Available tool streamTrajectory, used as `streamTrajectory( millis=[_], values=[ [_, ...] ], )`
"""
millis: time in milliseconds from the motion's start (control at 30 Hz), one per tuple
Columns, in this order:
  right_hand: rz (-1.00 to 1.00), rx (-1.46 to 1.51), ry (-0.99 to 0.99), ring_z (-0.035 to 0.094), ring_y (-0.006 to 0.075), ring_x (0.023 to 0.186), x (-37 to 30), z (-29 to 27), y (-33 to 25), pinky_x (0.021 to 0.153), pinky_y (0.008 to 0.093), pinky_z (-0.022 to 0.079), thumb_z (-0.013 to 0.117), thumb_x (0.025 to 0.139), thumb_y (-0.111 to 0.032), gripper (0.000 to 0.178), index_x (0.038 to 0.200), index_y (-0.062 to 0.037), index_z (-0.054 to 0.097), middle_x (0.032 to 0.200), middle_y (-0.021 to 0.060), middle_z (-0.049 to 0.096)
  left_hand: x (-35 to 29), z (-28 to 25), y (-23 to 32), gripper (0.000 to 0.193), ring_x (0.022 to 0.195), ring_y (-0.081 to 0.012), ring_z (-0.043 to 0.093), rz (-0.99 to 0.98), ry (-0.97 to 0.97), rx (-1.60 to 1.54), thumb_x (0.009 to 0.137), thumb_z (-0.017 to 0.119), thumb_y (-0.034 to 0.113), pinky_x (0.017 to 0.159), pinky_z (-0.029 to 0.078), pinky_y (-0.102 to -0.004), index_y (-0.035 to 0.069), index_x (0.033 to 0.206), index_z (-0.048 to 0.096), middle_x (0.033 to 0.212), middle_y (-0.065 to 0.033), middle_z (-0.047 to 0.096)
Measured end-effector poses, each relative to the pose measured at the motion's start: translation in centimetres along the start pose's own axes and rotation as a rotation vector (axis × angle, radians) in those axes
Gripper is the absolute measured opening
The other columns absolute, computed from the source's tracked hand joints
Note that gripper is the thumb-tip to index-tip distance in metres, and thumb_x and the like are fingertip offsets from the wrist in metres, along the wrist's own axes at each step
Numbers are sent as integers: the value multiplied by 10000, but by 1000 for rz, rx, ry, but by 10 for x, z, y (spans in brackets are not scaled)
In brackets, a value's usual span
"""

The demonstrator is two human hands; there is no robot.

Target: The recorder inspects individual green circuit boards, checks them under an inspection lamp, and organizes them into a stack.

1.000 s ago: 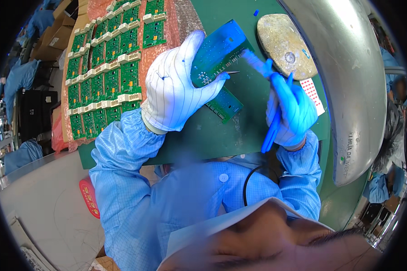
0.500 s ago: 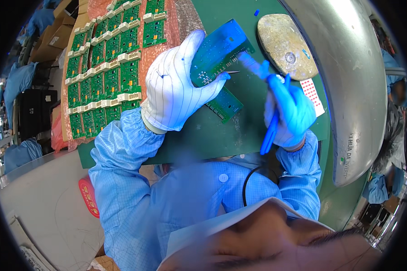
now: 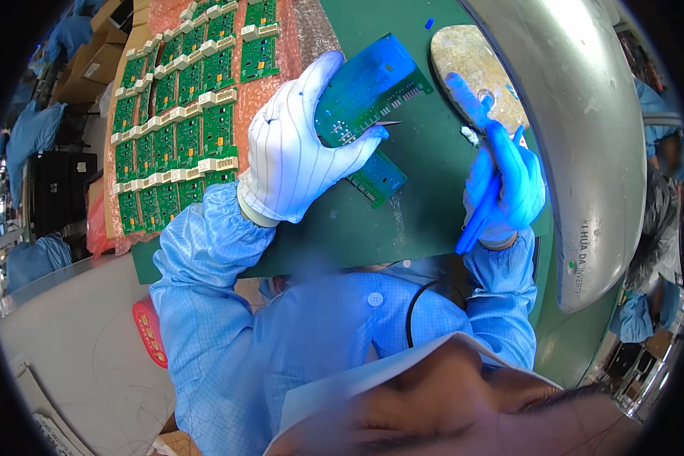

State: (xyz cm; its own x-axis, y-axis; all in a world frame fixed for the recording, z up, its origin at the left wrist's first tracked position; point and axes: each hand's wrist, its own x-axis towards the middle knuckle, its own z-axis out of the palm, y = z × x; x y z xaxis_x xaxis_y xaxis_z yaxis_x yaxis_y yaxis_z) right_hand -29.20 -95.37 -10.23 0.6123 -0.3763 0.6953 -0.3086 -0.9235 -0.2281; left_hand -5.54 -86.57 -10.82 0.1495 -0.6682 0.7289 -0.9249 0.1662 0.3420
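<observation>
Right hand (image 3: 508,186) farther from circuit board (image 3: 372,83), tool (image 3: 467,100) over stone (image 3: 470,53)

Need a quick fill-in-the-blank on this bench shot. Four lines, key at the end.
1. The green circuit board near the middle of the view is gripped by the person's ____ hand.
2. The right hand holds a tool whose handle is coloured ____.
3. The rows of other boards carry connectors coloured ____.
4. The large curved silver housing is on the person's ____ side.

Missing words: left; blue; white; right.
</observation>
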Motion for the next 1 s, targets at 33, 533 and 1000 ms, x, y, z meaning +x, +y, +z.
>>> streamTrajectory(
  millis=[33,533,1000],
  values=[
    [0,0,6,614,238,549,-2,-3,2,498,333,467,743,787,-6,308,1094,-24,720,708,112,634,0,-1,1,850,910,-291,686,2,0,-13,592,914,339,802,560,-378,29,1305,572,1107,-116,681],
    [-5,5,67,640,240,580,2,10,-2,523,328,493,742,812,-30,275,1086,-14,719,751,131,671,0,-2,-3,841,931,-294,682,8,21,-39,598,915,326,819,556,-384,30,1307,572,1117,-120,682],
    [-7,16,110,663,243,608,-4,10,0,545,323,516,741,835,-51,250,1080,-5,718,787,147,703,1,-5,1,835,924,-283,683,31,15,-10,594,916,321,811,560,-371,10,1291,577,1120,-112,682]
  ],
)
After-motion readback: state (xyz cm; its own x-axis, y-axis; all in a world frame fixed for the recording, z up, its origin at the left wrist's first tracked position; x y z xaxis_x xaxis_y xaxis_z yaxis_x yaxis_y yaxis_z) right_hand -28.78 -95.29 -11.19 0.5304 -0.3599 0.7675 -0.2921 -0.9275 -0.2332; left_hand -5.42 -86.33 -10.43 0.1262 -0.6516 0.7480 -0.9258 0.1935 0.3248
